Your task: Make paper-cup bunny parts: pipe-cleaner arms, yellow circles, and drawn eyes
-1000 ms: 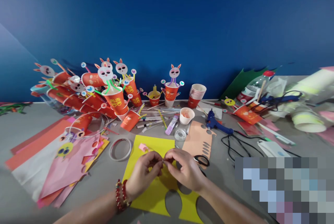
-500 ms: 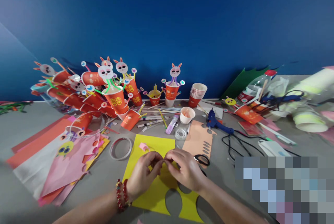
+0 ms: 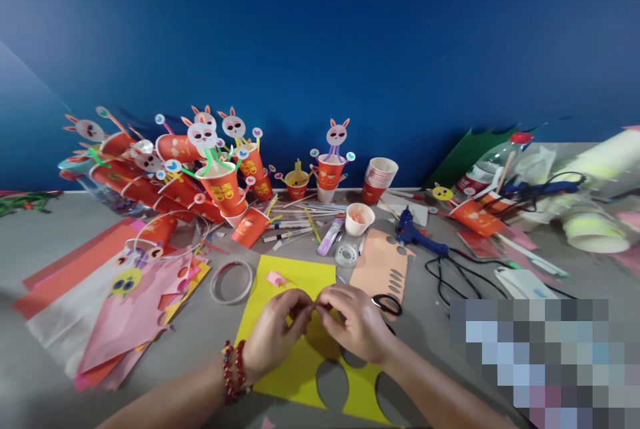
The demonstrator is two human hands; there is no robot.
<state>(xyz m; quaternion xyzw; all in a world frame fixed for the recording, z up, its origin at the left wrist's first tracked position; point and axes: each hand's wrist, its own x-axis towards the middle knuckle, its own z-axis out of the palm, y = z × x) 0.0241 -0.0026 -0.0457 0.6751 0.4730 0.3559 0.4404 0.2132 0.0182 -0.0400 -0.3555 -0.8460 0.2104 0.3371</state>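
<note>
Yellow paper sheet (image 3: pixel 300 376) w/ oval cutouts lies flat on grey table (image 3: pixel 200 342), under both hands. Left hand (image 3: pixel 273 336) & right hand (image 3: pixel 357 326) meet fingertip to fingertip, both pinching a tiny piece (image 3: pixel 315 308) betw. them, just above sheet; too small to ID. Scissors (image 3: pixel 386 306) just right of right hand.

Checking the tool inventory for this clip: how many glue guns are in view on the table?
2. One blue glue gun lies right of the peach sheet; a second glue gun rests in the clutter at far right. Others may be hidden there.
</note>
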